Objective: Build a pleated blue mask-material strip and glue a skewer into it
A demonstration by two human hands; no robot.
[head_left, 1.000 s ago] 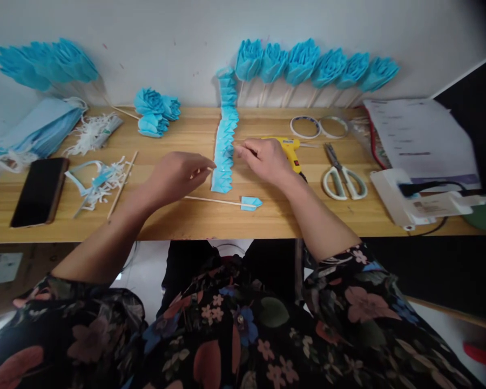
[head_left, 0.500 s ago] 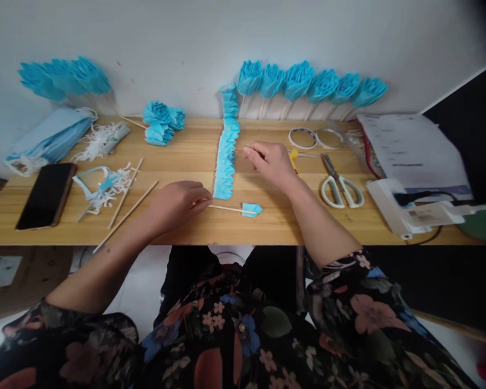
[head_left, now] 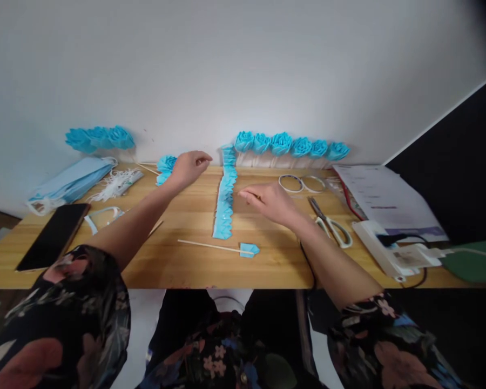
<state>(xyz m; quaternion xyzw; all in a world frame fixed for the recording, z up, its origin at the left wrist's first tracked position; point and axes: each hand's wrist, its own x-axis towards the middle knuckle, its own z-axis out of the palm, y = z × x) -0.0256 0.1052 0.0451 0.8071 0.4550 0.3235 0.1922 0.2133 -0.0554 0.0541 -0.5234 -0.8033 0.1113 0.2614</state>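
— Where is the person's left hand (head_left: 188, 166)?

— Stretched out over the worktop (head_left: 186, 265) towards the wall, at about 11 o'clock from the person. It hangs just beside a small cluster of blue paper flowers (head_left: 166, 163), which sits at its 9 o'clock.

— And its grip?

— The fingertips are drawn together in a pinch. Whether anything sits between them is too small to tell.

— The right hand (head_left: 268, 201)?

— It lies low over the worktop at about 1 o'clock from the person, with the fingers stretched loosely to the left. The grip is open and has hold of nothing. The fingertips end just beside a folded blue paper strip (head_left: 225, 202), at the strip's 3 o'clock; touching or not cannot be told.

— How does the strip lie?

— It runs from 6 to 12 o'clock down the middle of the worktop, and its far end climbs the wall.

— What else is near?

— A thin wooden stick (head_left: 208, 246) with a blue paper tip lies crosswise at 6 o'clock from the strip's near end, apart from both hands. White-handled scissors (head_left: 331, 227) lie at 3 o'clock from the right hand, and two tape rolls (head_left: 295, 183) at its 1 o'clock. A dark phone (head_left: 52, 236) lies at the left edge.
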